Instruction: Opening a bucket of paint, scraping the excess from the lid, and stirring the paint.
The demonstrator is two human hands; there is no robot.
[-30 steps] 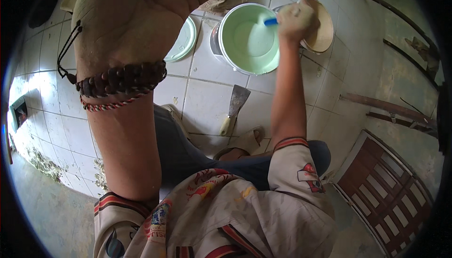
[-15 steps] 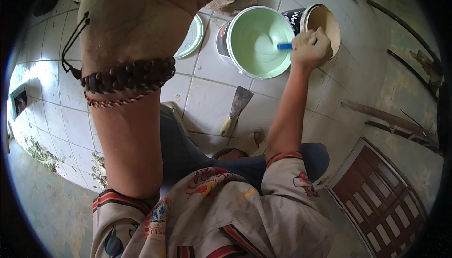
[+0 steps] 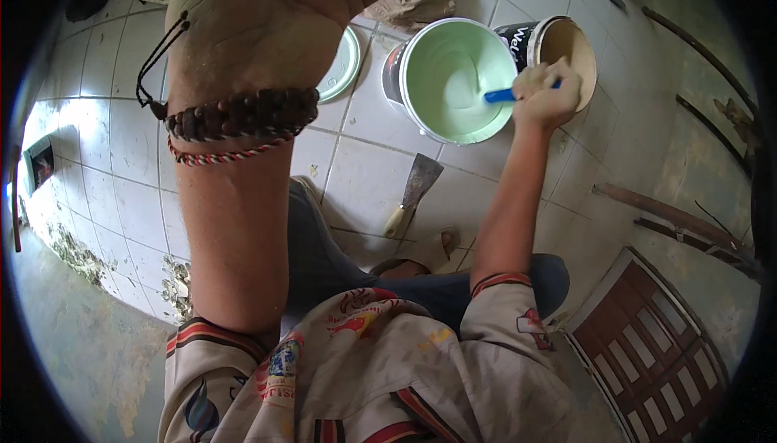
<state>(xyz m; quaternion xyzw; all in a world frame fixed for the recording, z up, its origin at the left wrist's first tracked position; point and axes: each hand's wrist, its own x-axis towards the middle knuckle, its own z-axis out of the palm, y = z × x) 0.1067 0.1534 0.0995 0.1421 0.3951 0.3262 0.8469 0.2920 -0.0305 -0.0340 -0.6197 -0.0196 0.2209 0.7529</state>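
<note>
My right hand (image 3: 549, 97) is closed around a blue handle (image 3: 499, 96) and hangs over the right rim of a white bucket (image 3: 393, 79). The handle's far end dips toward smooth light-green paint (image 3: 445, 83) inside; whatever tool it belongs to is hidden. Large and close on the left, my left hand (image 3: 255, 30) is raised palm up with fingers stretched out, some cut off by the top edge. It holds nothing. Beaded and braided bracelets (image 3: 243, 119) circle that wrist. Between my legs and the bucket, a putty knife (image 3: 419, 182) with a pale handle lies on the tiles.
Touching or just behind the paint bucket stands a dark-labelled bucket (image 3: 572, 41) with a beige inside. A green-rimmed lid (image 3: 350, 67) lies left of the paint, partly behind my left hand. Crumpled brown paper (image 3: 417, 2) sits farther back. Long bars (image 3: 672, 218) and a slatted brown panel (image 3: 647, 322) are at right.
The whole view has shifted slightly, moving things right and down. My right hand still grips the blue handle, which now shows more and lies at a different slant. My left hand remains open.
</note>
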